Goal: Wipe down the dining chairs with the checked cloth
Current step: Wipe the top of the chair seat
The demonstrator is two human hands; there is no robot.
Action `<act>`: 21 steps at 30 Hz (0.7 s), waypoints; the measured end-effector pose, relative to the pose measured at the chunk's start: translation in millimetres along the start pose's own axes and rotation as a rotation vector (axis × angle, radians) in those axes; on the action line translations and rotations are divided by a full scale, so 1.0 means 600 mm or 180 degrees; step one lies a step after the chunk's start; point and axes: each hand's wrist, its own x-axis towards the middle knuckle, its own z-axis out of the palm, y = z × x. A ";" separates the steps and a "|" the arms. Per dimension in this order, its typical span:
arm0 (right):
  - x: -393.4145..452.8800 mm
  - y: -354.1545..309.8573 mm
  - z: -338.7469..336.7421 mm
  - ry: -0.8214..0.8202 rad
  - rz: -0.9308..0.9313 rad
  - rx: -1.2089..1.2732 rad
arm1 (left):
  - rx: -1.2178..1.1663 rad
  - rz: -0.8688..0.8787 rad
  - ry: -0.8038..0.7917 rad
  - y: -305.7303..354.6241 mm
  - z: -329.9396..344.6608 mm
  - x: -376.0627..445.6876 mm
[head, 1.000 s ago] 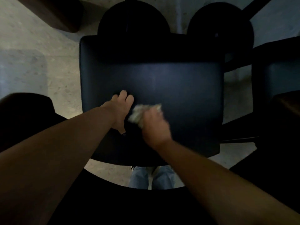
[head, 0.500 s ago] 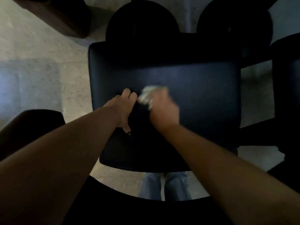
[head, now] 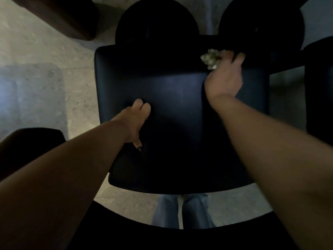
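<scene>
chair seat [head: 180,109]: dark navy | cloth [head: 210,58]: pale, pattern unclear | floor [head: 36,69]: speckled grey | trousers [head: 182,212]: blue

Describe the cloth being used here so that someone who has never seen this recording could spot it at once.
Start at the dark chair seat filling the middle of the view. Follow the right hand to the seat's far right corner; the checked cloth is bunched in its grip. It is the only pale, crumpled thing against the dark upholstery.

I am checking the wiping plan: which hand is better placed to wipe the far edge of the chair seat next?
The right hand. It grips the bunched checked cloth and is already at the far right part of the chair seat. The left hand holds no cloth and rests on the seat's near left side.
</scene>
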 end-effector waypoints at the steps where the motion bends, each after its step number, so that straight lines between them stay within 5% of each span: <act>1: -0.029 -0.023 0.011 0.0028 -0.0018 0.0087 | -0.0026 0.0001 0.0012 0.000 0.000 0.000; 3: -0.115 -0.059 0.036 -0.0474 -0.0850 0.0239 | -0.0100 -0.0005 0.0033 -0.002 0.001 -0.001; 6: -0.261 -0.040 0.035 -0.1671 -0.3309 0.0146 | -0.0171 0.0018 0.0118 -0.003 0.001 -0.001; 8: -0.279 0.030 0.024 -0.1750 -0.3686 0.0212 | -0.0160 -0.0028 0.0063 -0.001 -0.003 -0.005; 10: -0.238 0.100 0.003 -0.1517 -0.2753 -0.0001 | -0.0107 -0.0113 -0.0007 0.005 -0.010 -0.009; 14: -0.155 0.155 -0.018 -0.0252 0.0777 -0.0118 | 0.0226 -0.0502 -0.0125 0.041 -0.019 -0.012; 15: -0.165 0.130 -0.012 -0.0121 0.1026 -0.0062 | 0.0295 -0.0632 -0.0156 0.054 -0.019 -0.012; 21: -0.356 0.033 0.007 -0.1140 -0.0724 -0.0034 | 0.0303 -0.0779 -0.0274 0.063 -0.024 -0.008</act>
